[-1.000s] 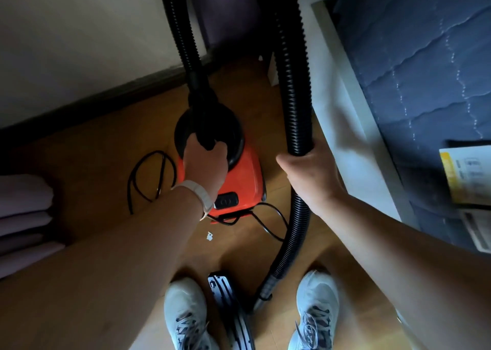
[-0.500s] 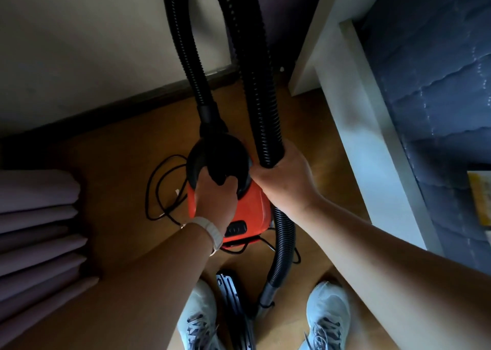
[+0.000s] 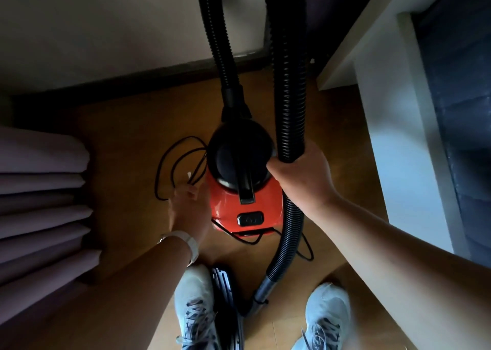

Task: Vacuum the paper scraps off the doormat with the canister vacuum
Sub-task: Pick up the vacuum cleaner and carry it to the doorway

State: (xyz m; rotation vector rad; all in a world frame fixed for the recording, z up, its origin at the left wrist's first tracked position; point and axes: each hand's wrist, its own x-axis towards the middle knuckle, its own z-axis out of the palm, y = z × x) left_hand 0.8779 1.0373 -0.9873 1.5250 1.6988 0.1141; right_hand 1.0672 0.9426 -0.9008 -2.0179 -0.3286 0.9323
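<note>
Your right hand (image 3: 303,177) was clamped round the black hose (image 3: 288,89), the red canister vacuum (image 3: 268,201) sitting on the floor (image 3: 119,142) just to its left. Your left hand (image 3: 188,209), blurred, reached down at the power cord (image 3: 157,182) beside the vacuum's other flank; I cannot tell whether its fingers had closed.

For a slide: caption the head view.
Right hand grips the hose; left hand low by the cord beside the canister vacuum.
</note>
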